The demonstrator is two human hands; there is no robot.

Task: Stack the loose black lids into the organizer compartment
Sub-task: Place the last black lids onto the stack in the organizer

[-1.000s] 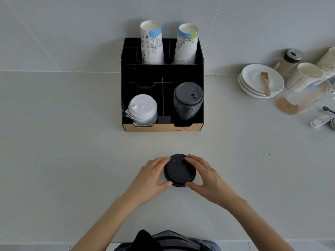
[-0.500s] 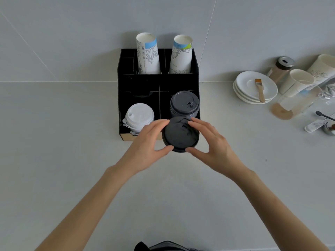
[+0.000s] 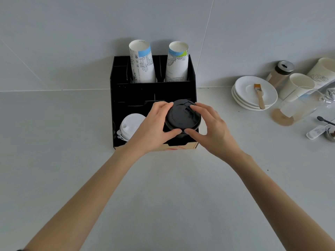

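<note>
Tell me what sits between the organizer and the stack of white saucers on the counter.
Nothing: in the head view the counter between the organizer and the saucers is bare.

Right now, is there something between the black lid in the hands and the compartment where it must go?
Nothing visible blocks it. Both the left hand and right hand hold the black lid right over the front right compartment of the organizer. The white lids sit in the compartment beside it.

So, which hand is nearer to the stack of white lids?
Left. The left hand is directly beside the stack of white lids, partly covering it. The right hand is farther away, on the other side of the black lid.
</note>
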